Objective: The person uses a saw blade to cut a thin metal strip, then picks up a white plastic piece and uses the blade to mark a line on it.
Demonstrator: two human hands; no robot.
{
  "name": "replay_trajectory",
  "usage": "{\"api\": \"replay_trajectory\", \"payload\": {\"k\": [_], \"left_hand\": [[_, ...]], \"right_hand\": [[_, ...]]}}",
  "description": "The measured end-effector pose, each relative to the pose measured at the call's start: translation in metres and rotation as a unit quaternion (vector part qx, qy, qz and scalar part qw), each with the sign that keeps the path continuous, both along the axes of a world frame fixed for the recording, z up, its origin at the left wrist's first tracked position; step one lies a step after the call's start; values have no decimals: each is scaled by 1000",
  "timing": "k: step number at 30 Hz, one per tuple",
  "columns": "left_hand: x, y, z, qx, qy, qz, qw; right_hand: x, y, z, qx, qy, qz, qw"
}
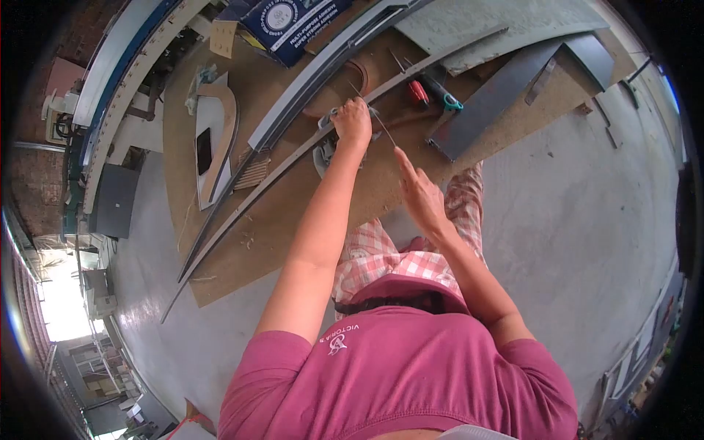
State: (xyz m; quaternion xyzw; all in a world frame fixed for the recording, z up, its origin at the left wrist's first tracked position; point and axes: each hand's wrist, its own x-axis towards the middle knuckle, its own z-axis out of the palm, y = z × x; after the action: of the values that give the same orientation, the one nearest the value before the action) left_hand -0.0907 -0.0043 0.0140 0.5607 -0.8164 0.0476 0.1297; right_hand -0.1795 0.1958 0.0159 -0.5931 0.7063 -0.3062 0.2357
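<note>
My left hand (352, 122) is closed over a long narrow grey strip (268, 182), pressing it down where it crosses a grey metal fixture (323, 155) that is partly hidden. In my right hand (423, 192) is the near end of a thin, straight file-like tool (386, 130). Its blade slants up and left across the strip, just beside my left fingers; its exact kind is hard to make out. A red-handled tool (418, 92) and a black-and-teal tool (444, 97) lie to the right of the strip.
Brown board (275, 253) covers the work surface. Long dark-grey profiles (315, 73) run beside the strip. A blue adhesive box (293, 33) stands at the back. To the left are a curved wooden piece (225, 125) and a black phone (204, 150); at right, a dark angled panel (506, 95).
</note>
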Motion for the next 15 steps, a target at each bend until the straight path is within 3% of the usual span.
{"api": "replay_trajectory", "payload": {"k": [2, 9, 15], "left_hand": [[-2, -2, -4, 42, -50, 23, 998], [1, -6, -13, 50, -41, 10, 998], [-4, -6, -10, 50, -40, 28, 998]], "right_hand": [[0, 15, -1, 39, 8, -8, 999], [-2, -2, 4, 6, -3, -9, 1000], [-5, 12, 0, 54, 2, -11, 998]]}}
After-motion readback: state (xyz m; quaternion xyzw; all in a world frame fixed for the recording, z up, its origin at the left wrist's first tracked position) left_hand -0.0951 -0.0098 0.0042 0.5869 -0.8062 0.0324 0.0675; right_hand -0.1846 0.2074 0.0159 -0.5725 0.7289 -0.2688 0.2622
